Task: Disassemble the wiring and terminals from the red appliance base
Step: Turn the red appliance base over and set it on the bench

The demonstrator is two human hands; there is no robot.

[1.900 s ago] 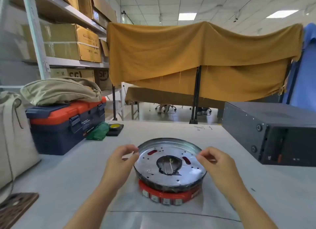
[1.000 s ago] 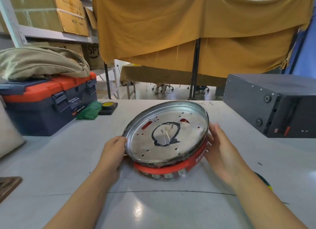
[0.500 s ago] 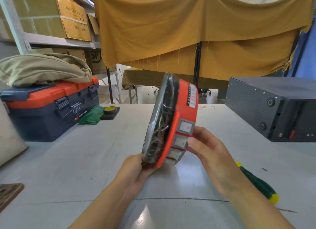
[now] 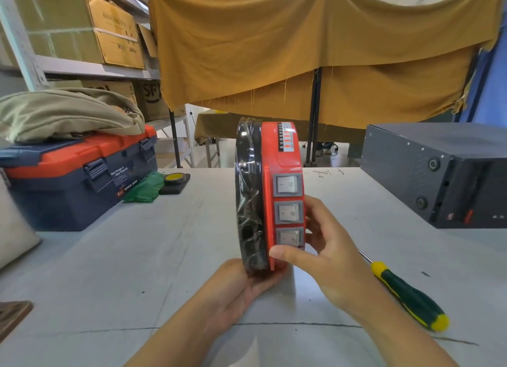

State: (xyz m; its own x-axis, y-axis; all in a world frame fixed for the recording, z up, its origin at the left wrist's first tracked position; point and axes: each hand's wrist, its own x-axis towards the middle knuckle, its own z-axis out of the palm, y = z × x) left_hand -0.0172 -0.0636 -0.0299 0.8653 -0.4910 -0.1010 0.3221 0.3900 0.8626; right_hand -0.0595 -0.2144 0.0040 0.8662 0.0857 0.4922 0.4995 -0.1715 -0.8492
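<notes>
Head view: the red appliance base (image 4: 279, 158) stands on edge at frame centre, its rim facing the camera and its lower edge held just above the grey tabletop (image 4: 137, 257). A dark metal pan (image 4: 247, 174) is seated against the left face of the base. Tangled wiring (image 4: 251, 224) is visible through the gap at the pan's lower rim; terminals cannot be made out.

Three white rocker switches (image 4: 288, 211) run in a vertical column down the red rim, with a strip of red indicator marks (image 4: 286, 140) above them.

Left hand (image 4: 233, 292): positioned under the unit at lower centre, palm up, fingers curled around the bottom edge of the pan and base, supporting it.

Right hand (image 4: 323, 254): placed on the right side of the base, thumb pressed on the red rim below the lowest switch, fingers curled behind the right face. Both hands are clamped on the unit.

Surroundings: a green-and-yellow screwdriver (image 4: 408, 295) lies on the tabletop at lower right, apart from the hands. A blue-and-orange toolbox (image 4: 79, 185) sits at left, with a khaki bag (image 4: 65, 114) on its lid. A black metal case (image 4: 439, 172) occupies the right edge. A mustard cloth (image 4: 301, 45) hangs across the upper frame.
</notes>
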